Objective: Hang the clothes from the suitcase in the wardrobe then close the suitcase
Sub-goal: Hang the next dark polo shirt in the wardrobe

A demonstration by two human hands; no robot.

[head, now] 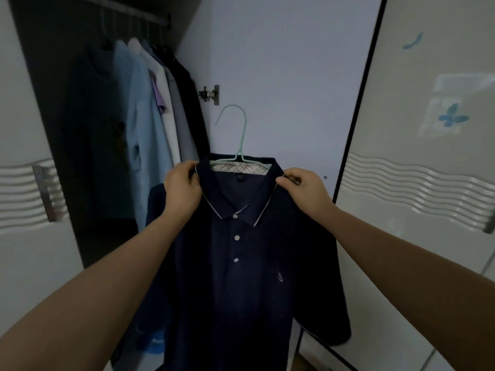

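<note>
In front of the wardrobe: my navy polo (241,263) sits on its green hanger (237,135), held up, not yet on the rail (120,8).
Fingers: left hand (182,188) and right hand (305,191) each pinch a shoulder.
Risk: a shoulder could slip off if I tilt it.

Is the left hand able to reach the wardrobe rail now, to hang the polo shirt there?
Probably yes. The left hand grips the navy polo shirt near the open wardrobe; the rail lies above-left, nothing between, free space left of the hanging clothes.
</note>
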